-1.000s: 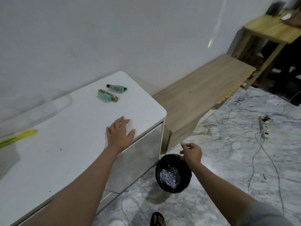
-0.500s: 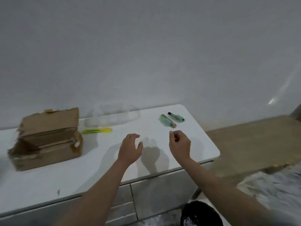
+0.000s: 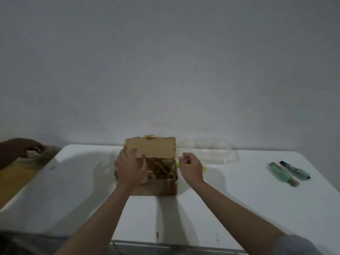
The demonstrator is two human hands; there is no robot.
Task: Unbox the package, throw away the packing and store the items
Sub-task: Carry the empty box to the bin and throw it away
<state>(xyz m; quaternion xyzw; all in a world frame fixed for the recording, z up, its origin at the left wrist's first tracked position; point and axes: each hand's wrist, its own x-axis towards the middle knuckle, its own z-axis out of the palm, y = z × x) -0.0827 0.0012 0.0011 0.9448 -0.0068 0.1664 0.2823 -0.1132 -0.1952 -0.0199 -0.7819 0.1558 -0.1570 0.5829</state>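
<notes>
A torn brown cardboard box (image 3: 158,162) with its flap raised stands on the white cabinet top (image 3: 239,199), near the wall. My left hand (image 3: 130,168) lies over the box's left front with fingers spread, touching it. My right hand (image 3: 191,167) hovers just right of the box, fingers loosely curled, holding nothing I can see. Two green tube-like items (image 3: 288,173) lie side by side at the right end of the top. A yellow cutter (image 3: 203,168) is mostly hidden behind my right hand.
A clear plastic tray (image 3: 211,151) rests against the wall behind my right hand. At far left, a dark object (image 3: 16,150) lies on a wooden surface (image 3: 12,179) beside the cabinet. The cabinet's front edge runs along the bottom of the view.
My view swung left from the bin and floor to the cabinet top. Both hands moved from the right end over to the box, the left one landing on it.
</notes>
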